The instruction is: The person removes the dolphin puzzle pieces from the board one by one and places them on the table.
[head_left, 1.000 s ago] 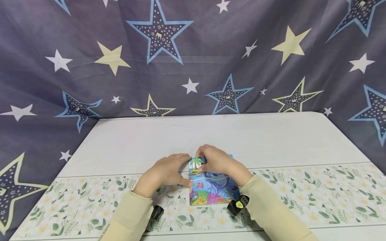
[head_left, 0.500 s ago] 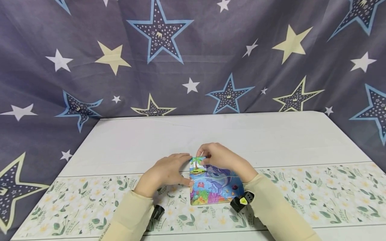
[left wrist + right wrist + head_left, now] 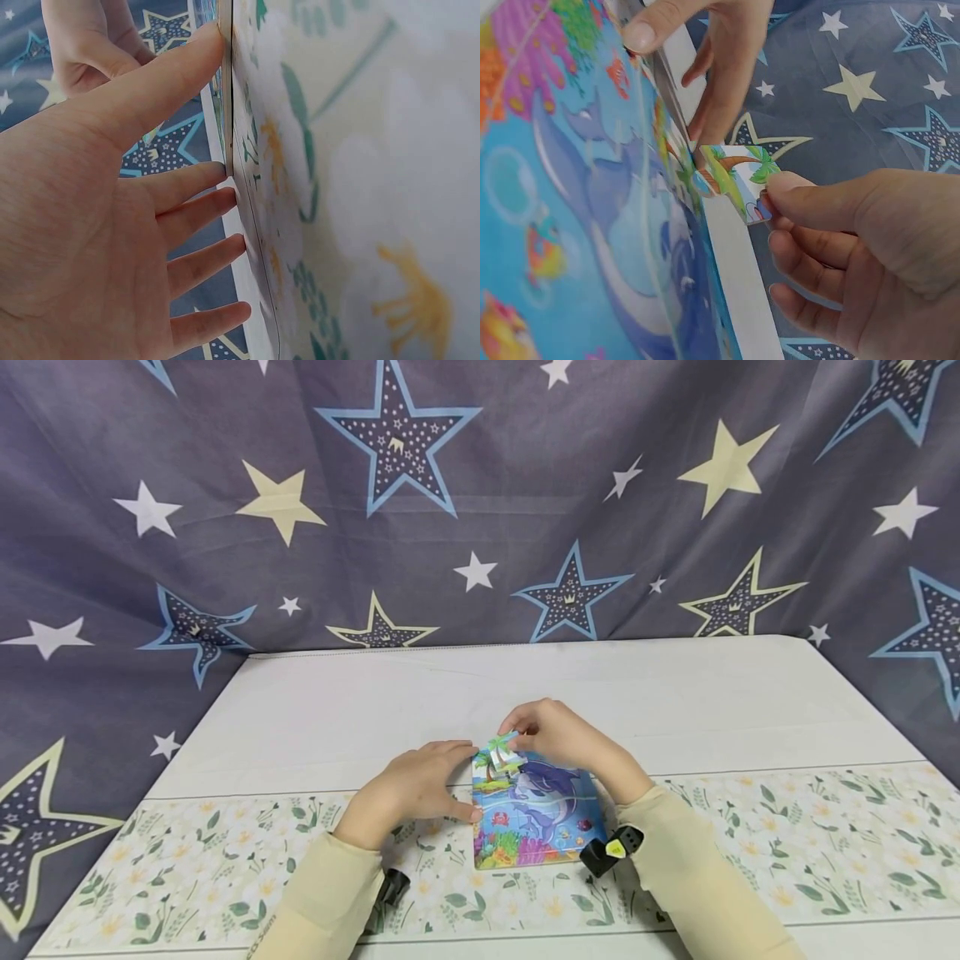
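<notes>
A jigsaw puzzle (image 3: 536, 831) with dolphins, coral and a crab lies flat on the table. My right hand (image 3: 567, 739) pinches a puzzle piece (image 3: 739, 180) between thumb and fingers. Palm trees are printed on that piece, which is raised and tilted above the puzzle's far left corner. Along the left edge rests my left hand (image 3: 412, 785), thumb and index fingertip touching the puzzle's side (image 3: 227, 97). Its other fingers are spread and fairly straight in the left wrist view. Part of the puzzle's far right side is hidden behind the right hand and forearm.
A white tabletop (image 3: 360, 702) carries a floral strip (image 3: 247, 860) across its front half. Behind it hangs a dark curtain (image 3: 480, 468) with stars. Black straps with small devices (image 3: 611, 852) sit at both wrists.
My right hand has moved up and to the right, lifting the palm-tree piece off the puzzle's corner and tilting it. The left hand has stayed in place.
</notes>
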A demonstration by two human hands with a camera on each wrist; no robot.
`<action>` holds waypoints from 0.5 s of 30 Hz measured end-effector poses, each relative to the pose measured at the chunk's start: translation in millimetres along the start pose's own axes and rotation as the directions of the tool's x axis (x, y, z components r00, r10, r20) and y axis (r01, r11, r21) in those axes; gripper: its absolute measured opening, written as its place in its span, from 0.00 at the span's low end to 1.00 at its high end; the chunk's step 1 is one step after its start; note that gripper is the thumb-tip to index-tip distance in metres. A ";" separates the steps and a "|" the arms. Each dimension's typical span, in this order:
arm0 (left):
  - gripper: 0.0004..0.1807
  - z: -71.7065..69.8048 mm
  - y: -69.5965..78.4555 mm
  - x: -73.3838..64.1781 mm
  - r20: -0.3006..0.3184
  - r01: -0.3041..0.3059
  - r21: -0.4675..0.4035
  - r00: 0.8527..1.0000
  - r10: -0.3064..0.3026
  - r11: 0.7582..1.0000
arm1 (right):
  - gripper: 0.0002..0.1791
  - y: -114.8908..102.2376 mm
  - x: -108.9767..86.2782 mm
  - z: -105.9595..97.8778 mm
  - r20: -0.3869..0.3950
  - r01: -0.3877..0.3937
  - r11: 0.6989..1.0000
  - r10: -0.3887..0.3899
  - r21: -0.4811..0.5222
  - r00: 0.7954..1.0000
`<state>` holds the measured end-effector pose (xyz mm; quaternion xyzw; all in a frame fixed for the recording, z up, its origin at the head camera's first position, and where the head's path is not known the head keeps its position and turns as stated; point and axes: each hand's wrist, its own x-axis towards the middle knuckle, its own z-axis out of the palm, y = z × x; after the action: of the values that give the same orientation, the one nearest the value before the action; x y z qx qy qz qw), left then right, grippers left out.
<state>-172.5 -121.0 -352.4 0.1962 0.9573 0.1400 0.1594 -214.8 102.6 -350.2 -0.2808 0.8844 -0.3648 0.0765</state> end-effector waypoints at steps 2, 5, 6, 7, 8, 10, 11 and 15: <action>0.51 -0.5 0.5 -0.3 0.002 0.003 -0.004 1.000 -0.003 1.000 | 0.06 2.0 -0.6 -3.1 -0.015 -0.005 1.000 0.005 0.009 1.000; 0.51 -1.0 0.5 -0.7 0.006 0.000 0.001 1.000 0.000 1.000 | 0.06 5.6 -1.3 -8.1 -0.035 -0.028 0.999 0.030 0.038 0.999; 0.51 -1.1 0.5 -0.8 0.006 0.000 0.002 1.000 0.000 1.000 | 0.06 6.8 -1.7 -9.8 -0.042 -0.036 0.998 0.038 0.050 0.998; 0.51 -1.0 0.4 -0.7 0.008 0.000 0.001 1.000 0.000 1.000 | 0.06 8.3 -2.0 -11.3 -0.050 -0.043 0.997 0.047 0.061 0.998; 0.51 -0.9 0.3 -0.7 0.008 0.001 -0.001 1.000 -0.001 1.000 | 0.06 9.9 -2.3 -12.8 -0.058 -0.050 0.996 0.054 0.071 0.997; 0.51 -0.9 0.3 -1.0 0.008 0.003 -0.002 1.000 -0.003 1.000 | 0.06 14.2 -2.3 -15.4 -0.078 -0.058 0.995 0.065 0.081 0.995; 0.51 -0.8 0.2 -1.1 0.009 0.005 -0.003 1.000 -0.005 1.000 | 0.06 15.9 -2.8 -16.9 -0.091 -0.060 0.995 0.068 0.080 0.994; 0.50 -0.4 0.2 -1.8 0.008 0.001 -0.006 1.000 -0.001 1.000 | 0.07 23.1 -3.5 -22.0 -0.162 -0.077 0.995 0.086 0.060 0.983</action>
<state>-171.1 -121.7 -351.5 0.1956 0.9564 0.1419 0.1638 -229.5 131.1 -350.4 -0.2111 0.8884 -0.4067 0.0257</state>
